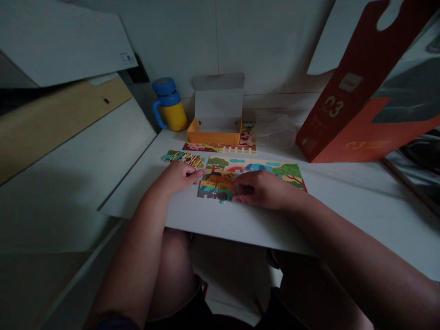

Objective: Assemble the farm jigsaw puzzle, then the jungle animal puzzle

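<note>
A partly assembled jigsaw puzzle (220, 177) with colourful animals and trees lies on the white table in front of me. My left hand (184, 175) rests at its left edge, fingers loosely apart and the fingertips beside the border. Over the puzzle's lower middle, my right hand (259, 187) is curled, with thumb and fingers closed at a puzzle piece mostly hidden by them. The right hand also covers part of the picture. Beyond my left hand lies a group of loose puzzle pieces (187, 158).
Behind the puzzle stands an open orange box (215, 136), with a printed picture sheet (237, 149) under and before it. A blue and yellow jug (173, 110) is at back left. Clear plastic wrap (275, 130) and a large red-orange box (338, 110) stand to the right.
</note>
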Action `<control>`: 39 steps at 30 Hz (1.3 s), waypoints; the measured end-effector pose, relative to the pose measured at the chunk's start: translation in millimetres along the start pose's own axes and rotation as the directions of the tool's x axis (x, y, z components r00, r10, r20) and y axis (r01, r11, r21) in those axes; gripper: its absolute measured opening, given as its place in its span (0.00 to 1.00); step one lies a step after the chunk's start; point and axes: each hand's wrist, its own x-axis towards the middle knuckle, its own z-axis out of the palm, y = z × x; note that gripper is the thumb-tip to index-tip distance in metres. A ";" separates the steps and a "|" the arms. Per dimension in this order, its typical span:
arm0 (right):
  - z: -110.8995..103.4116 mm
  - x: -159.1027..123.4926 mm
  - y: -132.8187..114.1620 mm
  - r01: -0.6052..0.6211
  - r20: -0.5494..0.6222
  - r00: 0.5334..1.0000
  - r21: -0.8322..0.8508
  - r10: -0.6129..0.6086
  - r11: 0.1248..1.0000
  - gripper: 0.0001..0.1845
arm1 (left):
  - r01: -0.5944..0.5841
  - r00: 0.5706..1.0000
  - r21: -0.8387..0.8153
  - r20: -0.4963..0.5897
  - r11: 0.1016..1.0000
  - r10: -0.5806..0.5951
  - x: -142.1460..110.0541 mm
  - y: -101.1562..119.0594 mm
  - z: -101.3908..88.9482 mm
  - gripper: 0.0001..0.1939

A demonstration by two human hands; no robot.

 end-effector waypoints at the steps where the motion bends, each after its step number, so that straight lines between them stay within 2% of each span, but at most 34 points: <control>1: 1.2 1.1 -1.6 0.006 0.021 1.000 -0.005 -0.006 1.000 0.16 | -0.005 1.000 0.002 0.028 1.000 0.005 0.6 0.7 1.3 0.28; 6: 5.2 4.6 -4.6 -0.011 0.066 0.998 -0.046 0.014 0.999 0.14 | -0.040 0.998 0.010 0.048 0.999 0.039 2.9 3.6 4.9 0.27; 12: 7.3 4.4 -2.8 0.008 0.049 0.999 -0.038 -0.006 0.999 0.12 | -0.062 0.998 -0.012 0.029 0.998 0.063 2.7 3.3 6.3 0.27; 16: 8.9 3.7 -6.0 0.022 0.044 0.999 -0.074 -0.018 0.997 0.17 | -0.106 0.994 -0.035 0.028 0.994 0.107 3.0 2.9 7.6 0.28; 19: 13.6 4.4 -11.2 0.031 0.028 0.999 -0.128 -0.028 0.991 0.22 | -0.131 0.991 -0.052 0.031 0.990 0.133 3.1 2.1 8.4 0.25; 22: 20.4 6.6 -15.3 0.033 0.021 0.999 -0.193 -0.029 0.981 0.26 | -0.130 0.990 -0.065 0.039 0.989 0.133 3.6 -0.4 9.7 0.20; 27: 27.5 9.2 -14.3 0.057 0.041 0.998 -0.278 -0.047 0.959 0.26 | -0.132 0.989 -0.068 0.051 0.989 0.136 5.2 -5.8 13.5 0.22; 33: 26.9 9.1 -13.0 0.056 0.045 0.998 -0.279 -0.045 0.959 0.27 | -0.078 0.996 -0.196 0.028 0.978 0.085 7.2 -7.4 19.8 0.16; 39: 24.6 8.5 -15.5 0.056 0.040 0.998 -0.249 -0.047 0.967 0.27 | -0.075 0.997 -0.159 0.000 0.984 0.076 9.3 -6.5 22.5 0.14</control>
